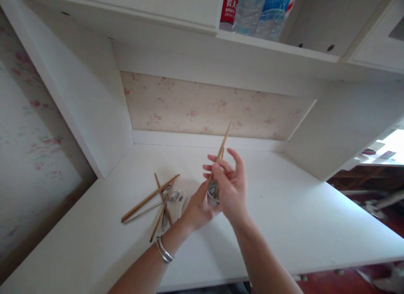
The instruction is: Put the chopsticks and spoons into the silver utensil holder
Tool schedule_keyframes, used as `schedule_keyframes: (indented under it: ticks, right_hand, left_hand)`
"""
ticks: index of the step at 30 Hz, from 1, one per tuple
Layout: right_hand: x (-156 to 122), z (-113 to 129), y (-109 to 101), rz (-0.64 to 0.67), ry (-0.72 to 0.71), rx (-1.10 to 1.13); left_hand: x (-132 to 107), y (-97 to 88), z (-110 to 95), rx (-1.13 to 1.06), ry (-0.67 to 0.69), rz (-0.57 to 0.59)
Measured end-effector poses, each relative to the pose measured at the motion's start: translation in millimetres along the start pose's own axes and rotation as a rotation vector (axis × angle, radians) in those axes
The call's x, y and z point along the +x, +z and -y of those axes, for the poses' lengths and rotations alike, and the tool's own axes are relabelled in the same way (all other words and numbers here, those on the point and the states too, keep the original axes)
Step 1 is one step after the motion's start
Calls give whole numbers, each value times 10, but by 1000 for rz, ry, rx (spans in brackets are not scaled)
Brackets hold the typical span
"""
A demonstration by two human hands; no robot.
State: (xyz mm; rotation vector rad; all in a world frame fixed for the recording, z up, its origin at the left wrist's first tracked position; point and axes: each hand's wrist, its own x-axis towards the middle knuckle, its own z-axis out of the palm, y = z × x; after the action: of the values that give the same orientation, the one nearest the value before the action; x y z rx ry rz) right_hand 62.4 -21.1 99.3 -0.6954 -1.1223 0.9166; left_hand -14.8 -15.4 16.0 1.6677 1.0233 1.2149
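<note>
My left hand [196, 209] is closed around a small metal cylinder [213, 198] with a round pattern of little holes showing inside its rim. In my right hand [232, 188], thumb and fingers pinch wooden chopsticks [225, 137], tilted with their tips pointing up and away. Their lower ends are at the cylinder; whether they stand inside it I cannot tell. To the left of my left hand lies a loose pile: several more chopsticks [148, 200], metal spoons [173, 196] and a white ceramic spoon [180, 200] with a dark blue mark.
The white desk [284, 209] runs beneath my hands, with side panels left and right. Overhead, a cabinet shelf [277, 49] holds plastic bottles [249, 12]. A bright window area and a red floor [341, 281] show at the right.
</note>
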Motion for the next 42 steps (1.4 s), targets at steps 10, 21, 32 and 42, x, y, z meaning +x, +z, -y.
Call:
schedule_keyframes:
  ticks: [10,21,32,42]
  right_hand:
    - [311,-268,-804,-209,132,-62]
    - [171,-588,-824,-122,250,-380]
    - [107,-607,-845,-84,265,-311]
    - [119,-631,-864,-63,312,-302]
  left_hand:
    - [-14,84,60,82,-106,30]
    - [13,102,114,65,-106,41]
    - [10,85,72,86,-87,49]
    - [11,83,60,46,-85,50]
